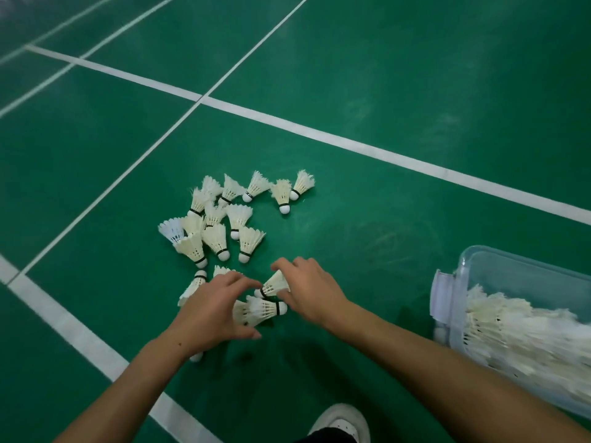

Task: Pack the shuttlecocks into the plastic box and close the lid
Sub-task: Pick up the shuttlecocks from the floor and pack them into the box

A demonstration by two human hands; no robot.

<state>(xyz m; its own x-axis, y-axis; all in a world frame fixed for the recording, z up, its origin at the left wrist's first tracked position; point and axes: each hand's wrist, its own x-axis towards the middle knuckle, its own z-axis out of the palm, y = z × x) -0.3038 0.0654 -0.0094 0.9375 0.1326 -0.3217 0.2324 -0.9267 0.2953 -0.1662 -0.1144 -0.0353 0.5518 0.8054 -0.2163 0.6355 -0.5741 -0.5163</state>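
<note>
So our left hand (213, 310) curls round a couple of shuttlecocks (256, 311), right hand (308, 290) pinches another shuttlecock (274, 283), plastic box (518, 276) sits well to the right on the court floor (383, 75).

indoor badminton court. green sports floor (383, 75) fills the whole frame, smooth, faintly glossy, with pale scuff marks at right of centre. white court lines (319, 131) painted on it: one broad line runs from upper left to the right edge, a thinner one crosses it near upper centre, paired lines sit in the upper left corner, another broad line cuts the lower left. feather shuttlecocks (224, 219) lie scattered on the floor at centre, white skirts, cork tips, black bands. clear plastic box (473, 266) at the right edge, heaped with more of them. white sports shoe (342, 420) at bottom centre, standing on the floor.
</note>
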